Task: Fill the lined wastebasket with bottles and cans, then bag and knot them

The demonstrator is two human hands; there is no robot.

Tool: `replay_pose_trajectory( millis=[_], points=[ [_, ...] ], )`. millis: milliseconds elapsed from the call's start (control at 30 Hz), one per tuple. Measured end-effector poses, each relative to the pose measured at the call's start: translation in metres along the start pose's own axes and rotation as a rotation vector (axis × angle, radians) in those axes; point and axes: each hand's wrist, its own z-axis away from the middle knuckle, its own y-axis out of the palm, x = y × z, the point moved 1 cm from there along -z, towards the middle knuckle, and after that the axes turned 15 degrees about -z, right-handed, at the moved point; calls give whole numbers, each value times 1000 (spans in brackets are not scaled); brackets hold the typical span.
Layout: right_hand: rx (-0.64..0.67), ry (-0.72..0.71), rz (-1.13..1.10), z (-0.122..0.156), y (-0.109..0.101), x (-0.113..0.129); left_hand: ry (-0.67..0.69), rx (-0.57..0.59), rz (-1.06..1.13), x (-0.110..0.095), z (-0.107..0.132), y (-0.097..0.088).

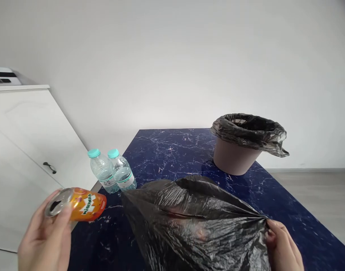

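Note:
My left hand (pixel 49 233) is closed around the top end of an orange Mirinda can (pixel 89 205). The can is tilted on its side above the table's left edge, its opened top facing left toward me. A black plastic bag (pixel 195 226) spreads across the near part of the table, and my right hand (pixel 283 244) pinches its right edge, pulling the film taut. Faint orange-red shapes show through the bag, too dim to name. Just beyond the can stand two clear water bottles (pixel 123 173) with turquoise caps, partly filled.
A brownish bin (pixel 234 156) lined with a black bag stands at the right rear of the dark blue marbled table (pixel 166 150). To the left is a white cabinet (pixel 25 150) with a black handle. A white wall rises behind the table.

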Motion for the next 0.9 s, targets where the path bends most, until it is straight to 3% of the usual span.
replay_pose_trajectory(
  millis=[100, 300, 433, 600, 900],
  points=[
    [-22, 18, 19, -3, -2, -1, -68, -38, 51, 5, 3, 9],
    [87, 5, 32, 2, -1, 1, -62, 13, 20, 14, 2, 25],
    [91, 17, -8, 0, -2, -2, -110, 72, -35, 19, 1, 29],
    [82, 26, -46, -10, -6, -9, -159, 22, -13, 28, -1, 32],
    [166, -93, 98, -11, -8, -8, -109, 64, -34, 47, -8, 35]
  ],
)
